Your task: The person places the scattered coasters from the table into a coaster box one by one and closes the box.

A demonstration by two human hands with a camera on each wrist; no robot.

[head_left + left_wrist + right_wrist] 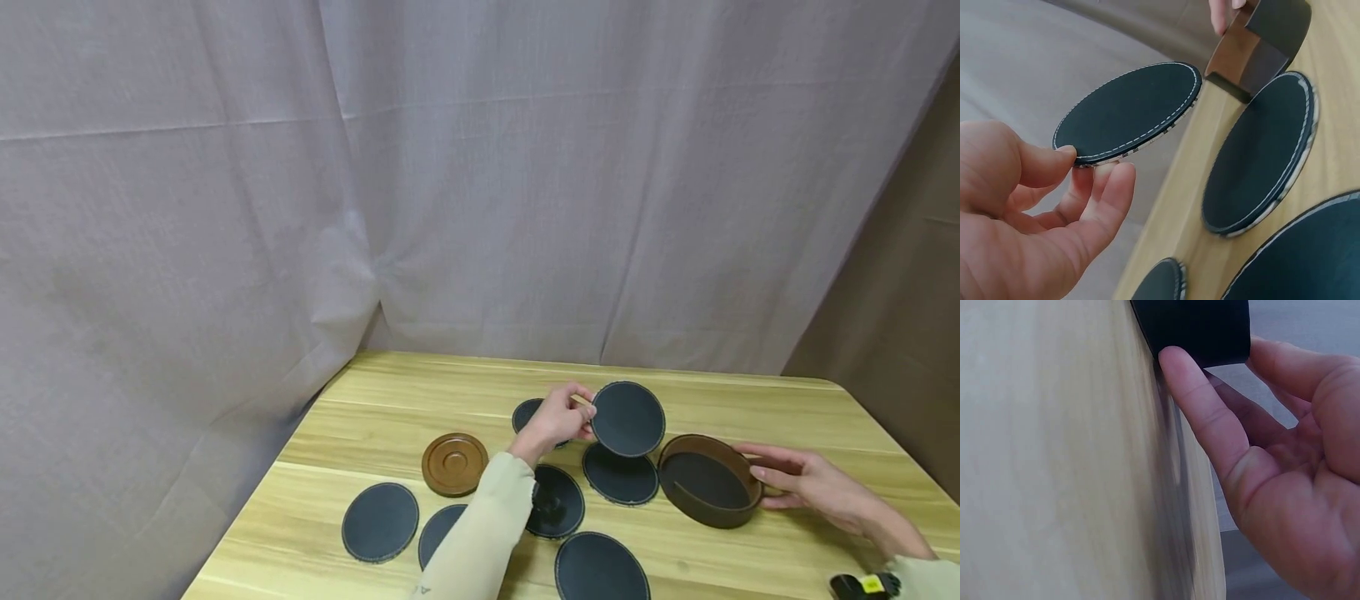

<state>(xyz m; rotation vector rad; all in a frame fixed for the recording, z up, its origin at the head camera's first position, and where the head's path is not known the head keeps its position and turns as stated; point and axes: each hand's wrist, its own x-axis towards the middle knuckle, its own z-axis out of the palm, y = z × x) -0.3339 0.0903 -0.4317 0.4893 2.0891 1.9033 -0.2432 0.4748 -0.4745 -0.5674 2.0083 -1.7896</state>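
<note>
My left hand (558, 415) pinches a round black coaster (1132, 112) with pale edge stitching by its near rim, thumb on top and fingers beneath. That coaster is held up over the table, above another black coaster (621, 475) lying flat. On the right, my right hand (817, 487) grips the side of a round coaster holder (708, 512), dark outside and brown inside, with a gap in its wall. The holder is tilted with its opening towards me. In the right wrist view, one fingertip (1175, 359) is at the holder's lower edge near the tabletop.
More black coasters lie spread on the wooden table (300, 508), among them one at the left (380, 522) and one at the front (602, 571). A brown round wooden dish (454, 464) sits left of my left hand. A grey curtain (487, 208) hangs behind the table.
</note>
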